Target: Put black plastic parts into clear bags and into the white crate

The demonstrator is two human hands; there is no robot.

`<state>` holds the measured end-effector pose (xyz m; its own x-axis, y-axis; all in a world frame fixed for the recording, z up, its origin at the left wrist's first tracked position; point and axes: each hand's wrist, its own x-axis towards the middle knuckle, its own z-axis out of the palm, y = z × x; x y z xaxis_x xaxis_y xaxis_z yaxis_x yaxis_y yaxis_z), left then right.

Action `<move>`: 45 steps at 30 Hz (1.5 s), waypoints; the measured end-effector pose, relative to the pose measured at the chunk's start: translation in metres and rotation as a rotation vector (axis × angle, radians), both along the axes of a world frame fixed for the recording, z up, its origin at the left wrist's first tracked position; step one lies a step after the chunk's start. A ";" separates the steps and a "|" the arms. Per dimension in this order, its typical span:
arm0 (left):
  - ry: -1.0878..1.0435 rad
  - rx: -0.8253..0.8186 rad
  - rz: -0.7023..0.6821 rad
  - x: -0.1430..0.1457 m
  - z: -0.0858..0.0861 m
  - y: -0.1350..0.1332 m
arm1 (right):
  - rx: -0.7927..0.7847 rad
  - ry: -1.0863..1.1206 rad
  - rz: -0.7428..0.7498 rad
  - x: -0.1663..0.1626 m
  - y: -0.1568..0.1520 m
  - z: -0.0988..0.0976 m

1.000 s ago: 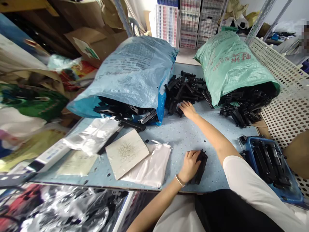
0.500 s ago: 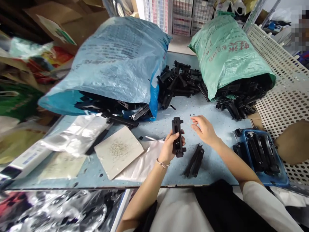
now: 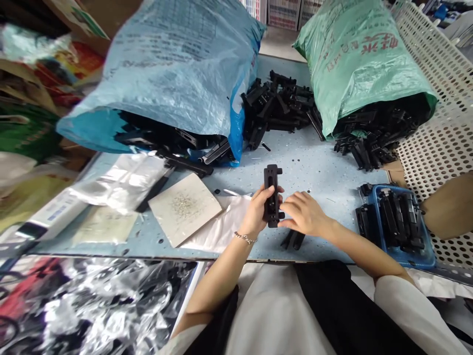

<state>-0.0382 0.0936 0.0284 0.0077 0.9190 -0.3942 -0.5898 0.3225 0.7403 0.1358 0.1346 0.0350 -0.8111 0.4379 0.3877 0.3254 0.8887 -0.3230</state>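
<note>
My left hand (image 3: 258, 204) is closed round a long black plastic part (image 3: 271, 214), held upright above the table with its thumb on the slotted face. Two short pegs stick out from the part's right side. At the lower peg, my right hand (image 3: 305, 212) has its thumb and fingers closed on the part. Below my right hand, a couple of similar black parts (image 3: 293, 240) lie on the tabletop, partly covered from view. A pale square board (image 3: 185, 209) with tiny light grains on it lies left of my left hand.
A blue bag (image 3: 177, 64) and a green bag (image 3: 364, 64) spill black parts onto the blue table, with a pile of black parts (image 3: 281, 103) between them. At right, a blue tray (image 3: 428, 251) holds several black parts beside a perforated white basket (image 3: 436, 133). Clear plastic bags (image 3: 121, 180) lie left.
My right hand has moved left and down from free space to the held part's lower end, and its fingers have closed there. The view has tilted downward slightly.
</note>
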 end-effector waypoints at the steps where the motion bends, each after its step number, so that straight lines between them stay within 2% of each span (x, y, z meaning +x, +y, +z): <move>1: -0.030 -0.024 -0.041 0.000 0.001 0.000 | 0.173 -0.014 0.039 0.002 -0.004 -0.003; 3: -0.081 -0.098 -0.124 0.005 0.005 -0.002 | 0.410 -0.012 0.100 0.005 -0.008 -0.006; 6: -0.087 -0.173 -0.146 0.017 0.008 -0.007 | 0.539 -0.006 0.212 0.007 -0.005 -0.005; 9: 0.012 -0.115 -0.034 0.019 -0.001 -0.005 | 0.521 -0.033 0.298 0.000 0.006 -0.002; 12: 0.181 -0.079 0.131 0.008 -0.029 0.001 | 0.318 -0.113 0.347 -0.018 0.044 -0.008; 14: 0.315 -0.056 0.152 0.005 -0.052 0.000 | 0.106 -0.133 0.204 -0.034 0.092 -0.018; 17: 0.621 0.074 0.053 0.016 -0.081 -0.015 | -0.140 -0.137 -0.339 -0.055 0.182 -0.032; 18: 0.735 0.137 0.027 0.023 -0.088 -0.022 | -0.188 -0.151 -0.464 -0.061 0.210 -0.035; 20: 0.928 0.240 0.030 0.035 -0.098 -0.032 | -0.293 -0.156 -0.599 -0.068 0.255 -0.037; 23: 1.113 0.331 0.076 0.040 -0.107 -0.034 | -0.374 -0.149 -0.649 -0.073 0.284 -0.038; 25: 1.069 0.338 0.090 0.030 -0.108 -0.027 | -0.424 -0.141 -0.646 -0.073 0.281 -0.038; 28: 0.945 0.318 0.096 0.009 -0.101 -0.006 | -0.574 -0.129 -0.601 -0.065 0.249 -0.041; 30: 0.717 0.253 0.148 -0.001 -0.089 0.014 | -0.700 -0.115 -0.531 -0.054 0.209 -0.044; 34: 0.002 0.151 0.235 -0.005 -0.054 0.044 | -0.887 -0.056 -0.335 -0.027 0.107 -0.048; 35: -0.086 0.153 0.224 -0.003 -0.044 0.046 | -0.927 -0.002 -0.252 -0.019 0.085 -0.046; 37: -0.115 0.167 0.192 0.002 -0.026 0.042 | -0.935 0.067 -0.233 -0.004 0.057 -0.036; 38: -0.090 0.171 0.174 0.004 -0.019 0.036 | -0.863 0.113 -0.265 0.002 0.051 -0.028; 40: -0.038 0.157 0.115 0.010 -0.008 0.021 | -0.557 0.178 -0.325 0.009 0.050 -0.012; 42: -0.031 0.115 0.037 0.017 -0.001 0.005 | -0.183 0.186 -0.282 0.009 0.057 0.001; 43: -0.042 0.094 0.003 0.021 0.000 -0.002 | -0.051 0.168 -0.226 0.006 0.060 0.004; 45: -0.023 0.079 -0.013 0.027 0.002 -0.012 | 0.015 0.158 -0.146 -0.005 0.061 0.007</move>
